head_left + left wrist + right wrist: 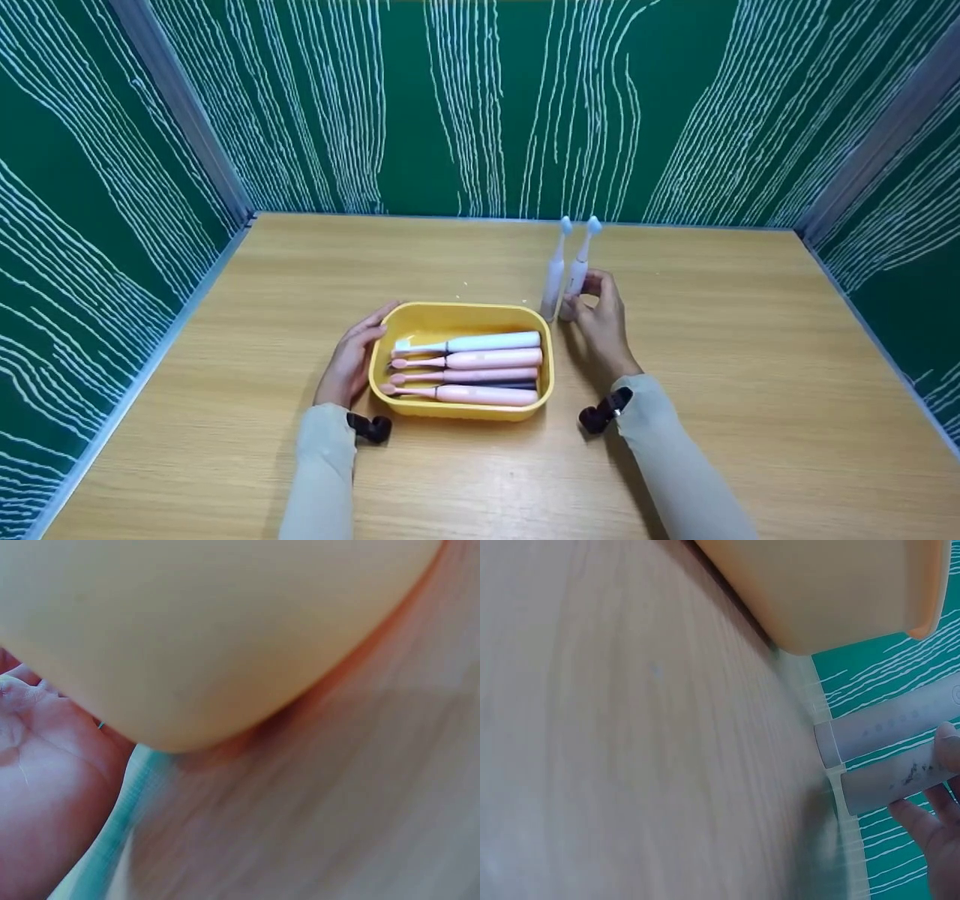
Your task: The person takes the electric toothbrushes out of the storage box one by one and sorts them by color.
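Observation:
My left hand (351,362) holds the left end of a yellow plastic basket (463,411), thumb at the rim, fingers round the far corner; the left wrist view shows the palm beside its wall (202,637). Inside lie a white electric toothbrush (491,342), several pink electric toothbrushes (491,360) and part of a dark handle (517,385), heads to the left. Right of the basket, my right hand (606,322) pinches the handle of an upright pale electric toothbrush (577,276) between thumb and fingers. Another pale electric toothbrush (553,281) stands upright just left of it.
The wooden table (750,360) runs back to green walls (420,112) with white wavy lines, which enclose it behind and at both sides. Small white specks (465,284) lie behind the basket. Black wrist cameras (600,415) sit on both sleeves.

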`<state>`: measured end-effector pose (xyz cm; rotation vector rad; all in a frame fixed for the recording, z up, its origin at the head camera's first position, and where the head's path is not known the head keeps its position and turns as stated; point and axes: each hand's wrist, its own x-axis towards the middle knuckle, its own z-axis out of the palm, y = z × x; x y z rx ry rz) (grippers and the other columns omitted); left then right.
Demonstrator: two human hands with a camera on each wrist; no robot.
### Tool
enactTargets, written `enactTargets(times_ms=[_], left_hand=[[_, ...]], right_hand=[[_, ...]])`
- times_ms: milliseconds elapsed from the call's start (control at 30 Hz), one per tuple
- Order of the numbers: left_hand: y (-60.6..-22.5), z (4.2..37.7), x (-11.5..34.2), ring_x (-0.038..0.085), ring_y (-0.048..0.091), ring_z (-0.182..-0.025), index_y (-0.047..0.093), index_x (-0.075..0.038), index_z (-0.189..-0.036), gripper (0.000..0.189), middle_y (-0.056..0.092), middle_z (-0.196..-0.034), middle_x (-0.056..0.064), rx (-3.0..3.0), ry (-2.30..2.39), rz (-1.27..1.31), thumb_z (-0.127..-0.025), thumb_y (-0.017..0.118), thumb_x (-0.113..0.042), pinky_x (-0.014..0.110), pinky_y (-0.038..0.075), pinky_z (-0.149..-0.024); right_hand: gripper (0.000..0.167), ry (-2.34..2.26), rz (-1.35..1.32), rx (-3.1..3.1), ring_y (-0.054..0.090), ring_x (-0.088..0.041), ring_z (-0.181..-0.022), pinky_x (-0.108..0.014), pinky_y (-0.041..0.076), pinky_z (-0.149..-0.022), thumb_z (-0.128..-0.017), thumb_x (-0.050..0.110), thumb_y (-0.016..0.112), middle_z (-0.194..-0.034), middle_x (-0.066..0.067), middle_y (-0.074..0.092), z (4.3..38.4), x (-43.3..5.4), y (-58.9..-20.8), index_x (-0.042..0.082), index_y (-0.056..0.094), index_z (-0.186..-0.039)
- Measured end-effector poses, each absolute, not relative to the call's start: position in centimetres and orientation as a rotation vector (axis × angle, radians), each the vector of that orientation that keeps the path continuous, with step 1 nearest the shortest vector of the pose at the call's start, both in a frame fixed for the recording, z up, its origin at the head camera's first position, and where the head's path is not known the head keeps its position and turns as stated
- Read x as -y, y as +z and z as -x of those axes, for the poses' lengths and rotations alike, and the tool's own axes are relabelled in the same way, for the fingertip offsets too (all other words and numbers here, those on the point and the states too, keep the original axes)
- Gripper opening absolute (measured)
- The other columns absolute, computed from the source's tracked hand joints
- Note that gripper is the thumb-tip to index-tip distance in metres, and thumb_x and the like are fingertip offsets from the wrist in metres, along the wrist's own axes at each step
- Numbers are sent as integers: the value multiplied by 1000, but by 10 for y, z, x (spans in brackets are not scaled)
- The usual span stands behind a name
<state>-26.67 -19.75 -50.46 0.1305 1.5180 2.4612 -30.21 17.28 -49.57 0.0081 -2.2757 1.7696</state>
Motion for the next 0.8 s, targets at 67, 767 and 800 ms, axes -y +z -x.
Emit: enactTargets(times_ms=[67,767,800], left_hand=[[-505,267,197,22,28,-142,29,0,-149,51,27,-158,10,-1522,2460,-122,-99,31,-2,34,23,-119],[-506,267,196,25,22,-145,28,2,-149,51,23,-159,13,-1532,2478,-127,-98,31,-1,38,16,-122],[-506,267,196,25,22,-145,28,2,-149,51,23,-159,13,-1535,2477,-127,-98,31,-1,38,16,-122]], right_hand=[[38,1762,-23,2269,48,-21,-119,-40,42,-107,-94,5,57,-125,-9,52,302,-174,-497,9,43,-129],[37,1692,-78,2270,49,-26,-119,-47,41,-108,-93,3,58,-124,-13,53,301,-173,-500,6,44,-127],[37,1699,-70,2275,49,-25,-119,-47,41,-108,-93,3,58,-125,-12,53,301,-173,-499,7,44,-128]])
